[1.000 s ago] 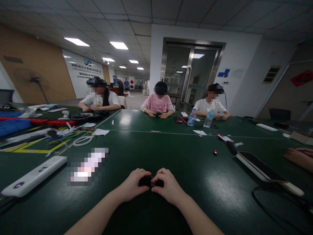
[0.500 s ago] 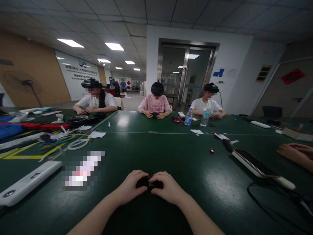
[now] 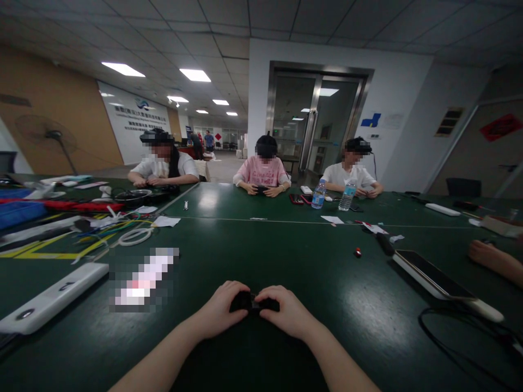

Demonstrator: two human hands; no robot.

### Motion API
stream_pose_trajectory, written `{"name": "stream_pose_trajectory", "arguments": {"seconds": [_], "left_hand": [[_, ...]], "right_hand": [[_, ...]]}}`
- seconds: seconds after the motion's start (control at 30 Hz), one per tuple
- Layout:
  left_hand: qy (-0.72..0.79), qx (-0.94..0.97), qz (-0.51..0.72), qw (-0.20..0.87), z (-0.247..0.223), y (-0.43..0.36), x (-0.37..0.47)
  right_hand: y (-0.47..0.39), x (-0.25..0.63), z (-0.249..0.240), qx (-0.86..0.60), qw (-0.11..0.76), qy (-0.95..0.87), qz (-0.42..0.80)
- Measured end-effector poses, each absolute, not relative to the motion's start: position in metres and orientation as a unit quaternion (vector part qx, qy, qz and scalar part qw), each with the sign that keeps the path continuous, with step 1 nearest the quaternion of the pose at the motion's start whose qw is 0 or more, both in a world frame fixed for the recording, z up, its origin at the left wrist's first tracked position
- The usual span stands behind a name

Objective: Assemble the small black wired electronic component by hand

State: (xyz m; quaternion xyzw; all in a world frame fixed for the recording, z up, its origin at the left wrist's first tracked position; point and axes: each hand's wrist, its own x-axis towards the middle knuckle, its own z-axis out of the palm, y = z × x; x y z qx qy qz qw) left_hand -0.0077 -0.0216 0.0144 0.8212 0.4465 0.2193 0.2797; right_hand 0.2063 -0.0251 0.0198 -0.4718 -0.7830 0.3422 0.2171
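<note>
A small black object (image 3: pixel 255 306), its kind unclear against the dark tabletop, is held between my two hands near the front of the green table. My left hand (image 3: pixel 223 307) curls round its left end, fingers over the far side and thumb on the near side. The right end sits in my right hand (image 3: pixel 288 313), gripped much the same way. Only the middle part shows between my fingers; the ends are mostly covered.
Left of my arms are a white power strip (image 3: pixel 53 299) and a blurred-out bright item (image 3: pixel 145 280). On the right lie a phone (image 3: pixel 433 272) on a white bar and a black cable (image 3: pixel 445 348). A co-worker's hand (image 3: pixel 486 256) rests at the right edge. Bottles (image 3: pixel 347 197) and seated people are opposite.
My thumbs have drawn a little apart, showing more of the black object's middle. The whole view has shifted slightly. At the right edge, the co-worker's hands have changed pose.
</note>
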Motion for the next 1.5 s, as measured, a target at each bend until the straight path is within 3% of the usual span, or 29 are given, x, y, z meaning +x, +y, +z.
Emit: {"name": "stream_pose_trajectory", "arguments": {"seconds": [1.5], "left_hand": [[0.451, 0.823, 0.218, 0.269, 0.013, -0.021, -0.007]], "right_hand": [[-0.025, 0.200, 0.017, -0.497, 0.231, -0.762, 0.345]]}}
